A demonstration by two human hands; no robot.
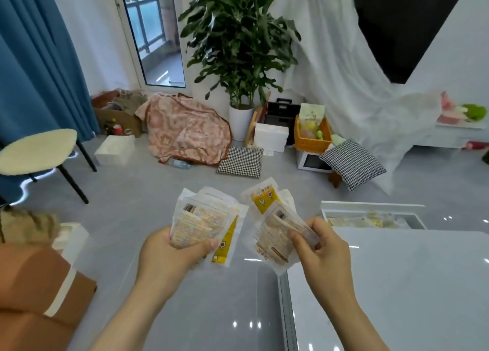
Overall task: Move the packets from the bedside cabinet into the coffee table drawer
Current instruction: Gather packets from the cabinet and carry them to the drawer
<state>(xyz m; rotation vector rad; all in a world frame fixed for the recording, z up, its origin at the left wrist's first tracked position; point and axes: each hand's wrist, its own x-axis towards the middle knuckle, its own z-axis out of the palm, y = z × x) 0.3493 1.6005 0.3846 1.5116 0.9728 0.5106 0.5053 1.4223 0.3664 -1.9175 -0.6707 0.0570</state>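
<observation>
Beside the coffee table (402,284), each grip, left hand (169,255) and right hand (326,246), holds at least two packets (201,219).

Barcodes (188,207) and small print on the packets (201,226) look too blurred to read.

One head-worn wide-angle view, facing forward and down, near the coffee table (397,284), floor (158,192) beyond

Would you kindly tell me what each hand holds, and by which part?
Left hand grips one bunch of packets at its lower end; right hand pinches another bunch at its right edge.
</observation>
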